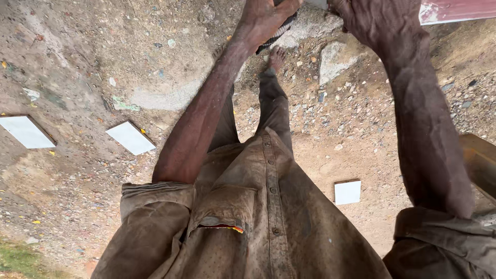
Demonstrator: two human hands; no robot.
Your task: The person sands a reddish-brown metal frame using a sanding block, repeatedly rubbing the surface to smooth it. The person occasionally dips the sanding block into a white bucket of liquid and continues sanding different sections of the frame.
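Both hands grip a board at twelve o'clock.
Left hand [266, 18] and right hand [380, 20] close on the reddish board [457, 10], seemingly mid-carry; next calls for steady footing on gravel ground [351, 108].

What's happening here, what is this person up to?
A person is bent over on bare, stony ground, both arms reaching down by a bare foot. The right hand seems to grip the end of a flat reddish slab at the frame's top edge. The left hand rests on a dark striped thing, its grip unclear. Three white tiles lie scattered on the dirt.
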